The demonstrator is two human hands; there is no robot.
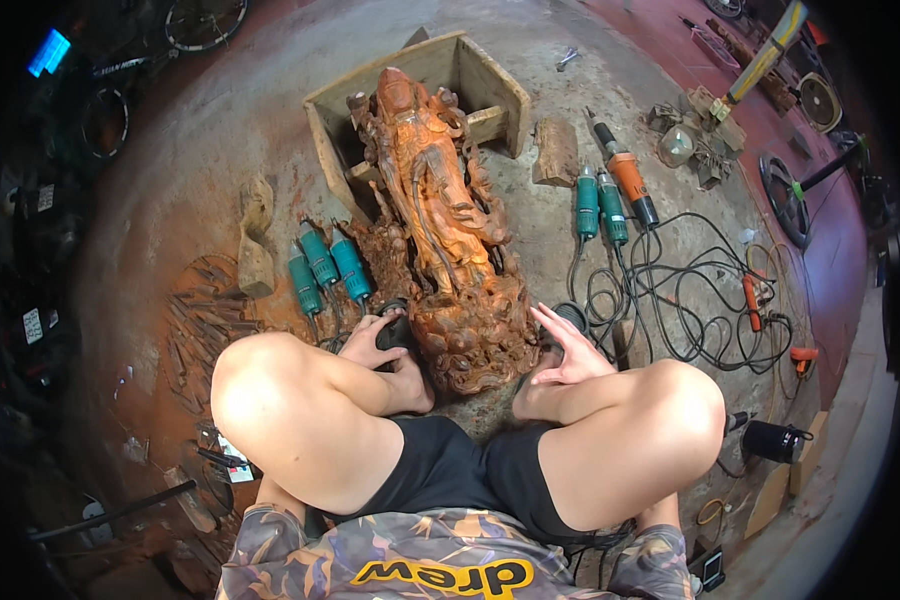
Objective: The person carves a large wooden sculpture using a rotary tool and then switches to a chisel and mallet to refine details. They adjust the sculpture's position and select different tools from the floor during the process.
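Carved reddish-brown wooden figure (440, 225): lay lengthwise between the hands, pointing away, upper end over weathered plank box (511, 102). Right hand (576, 352), nearer its base, spread, empty; left hand (366, 342), loose, ungrasping.

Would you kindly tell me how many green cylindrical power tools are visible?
5: three tools left of the brown carved wooden statue, two more tools to its right. Others may be hidden.

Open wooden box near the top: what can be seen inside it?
The carved statue lies with its upper part over the box, and a wooden crosspiece shows inside at right. Whatever is directly beneath the statue is covered from view.
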